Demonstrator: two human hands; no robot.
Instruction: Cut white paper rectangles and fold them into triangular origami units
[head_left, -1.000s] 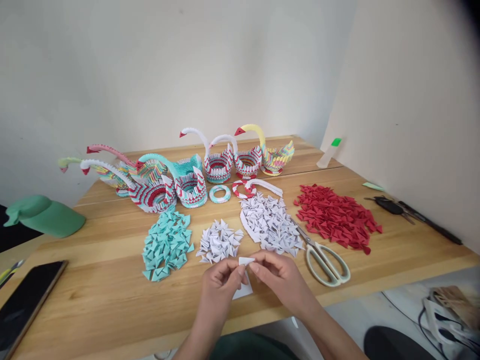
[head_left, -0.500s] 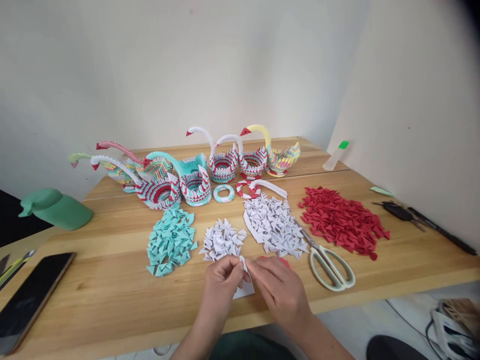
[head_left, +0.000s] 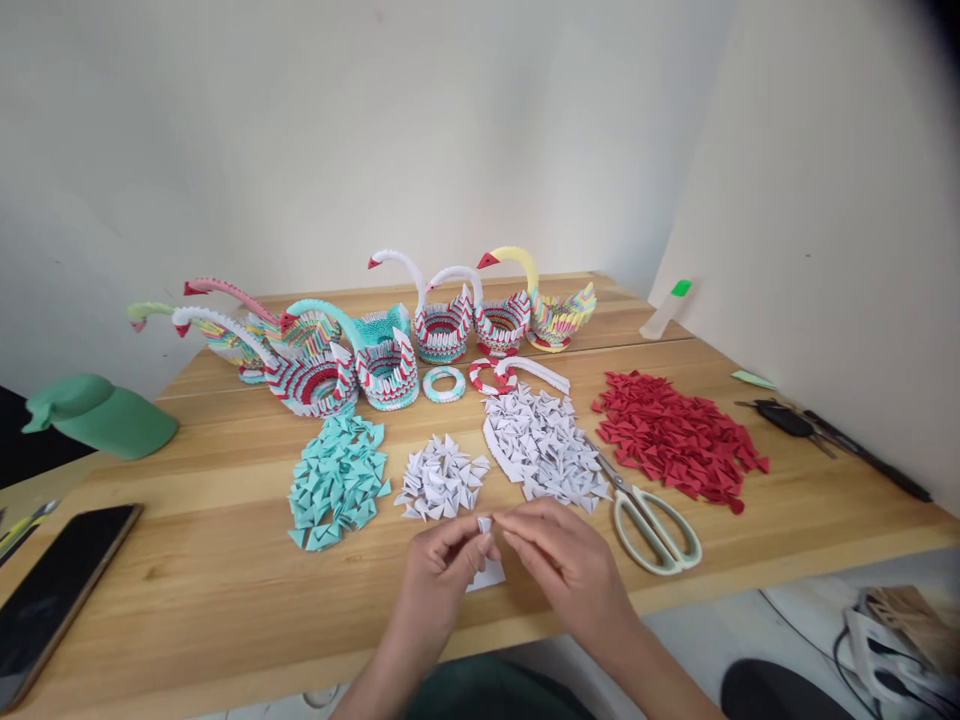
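Observation:
My left hand point(head_left: 444, 568) pinches a small folded white paper piece point(head_left: 484, 525) between thumb and forefinger, above a flat white paper point(head_left: 487, 576) on the table. My right hand point(head_left: 564, 556) is just right of the piece, its thumb and forefinger close together at the piece's edge; whether they grip it is too small to tell. Beyond my hands lie a small white pile point(head_left: 442, 478) and a larger white pile point(head_left: 544, 445) of folded paper triangles. A teal pile point(head_left: 339, 482) is at the left, a red pile point(head_left: 675, 435) at the right.
Cream-handled scissors point(head_left: 656, 530) lie right of my right hand. Several paper swans point(head_left: 311, 380) stand behind the piles, with a teal-white ring point(head_left: 444, 384) in front. A phone point(head_left: 64, 590) and a green object point(head_left: 105, 415) are at the left; keys point(head_left: 787, 418) lie far right.
My right hand's fingers have shifted slightly away from the white piece, which now shows more clearly in my left hand. The view has moved a little.

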